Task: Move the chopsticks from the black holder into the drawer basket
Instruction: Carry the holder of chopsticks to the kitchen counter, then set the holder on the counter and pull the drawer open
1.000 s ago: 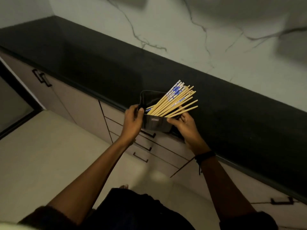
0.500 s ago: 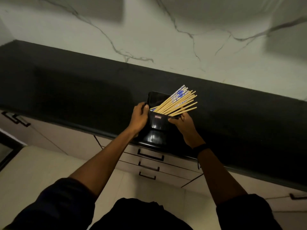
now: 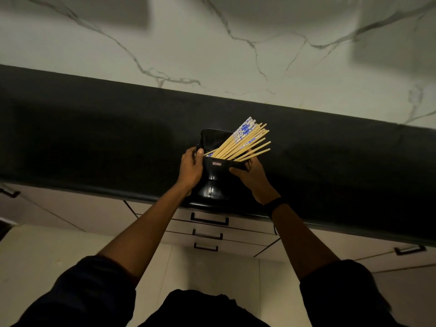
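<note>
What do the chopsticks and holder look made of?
The chopsticks look like bamboo or wood: matte tan shafts, some tops printed blue and white. The holder seems glossy black plastic or glazed ceramic, judging by sharp highlights on its wall.

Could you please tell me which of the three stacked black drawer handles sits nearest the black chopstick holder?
The topmost black bar handle, just under the dark countertop edge; the other two sit lower.
</note>
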